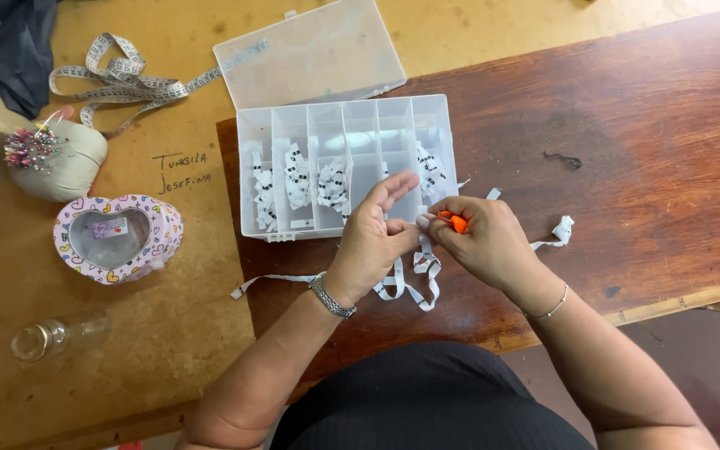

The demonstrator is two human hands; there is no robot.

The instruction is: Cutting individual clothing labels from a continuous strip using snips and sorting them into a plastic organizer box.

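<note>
My left hand (374,237) pinches a white printed label strip (406,282) just in front of a clear plastic compartment box (345,167). My right hand (483,237) grips a small orange cutter (456,221) against the strip, close to the left thumb. The strip trails in loops down the dark wooden board toward me. Several compartments of the box hold cut white label pieces (297,177). The box lid (310,52) lies open behind it.
A loose label scrap (560,232) lies right of my hands. On the lighter table to the left are a heart-shaped tin (118,240), a pincushion (53,158), a measuring tape (122,79), a small glass bottle (56,333) and dark cloth (14,46).
</note>
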